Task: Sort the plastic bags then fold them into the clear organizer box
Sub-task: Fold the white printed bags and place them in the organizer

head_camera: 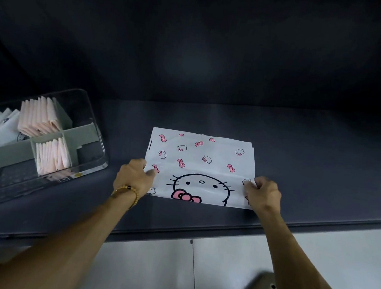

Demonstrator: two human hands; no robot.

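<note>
From the head camera, a white plastic bag printed with cat faces and pink bows lies flat on the dark counter. The left hand pinches the bag's left edge, fingers closed on the plastic. The right hand grips the right edge the same way. To the left stands the clear organizer box, its compartments holding folded bags.
</note>
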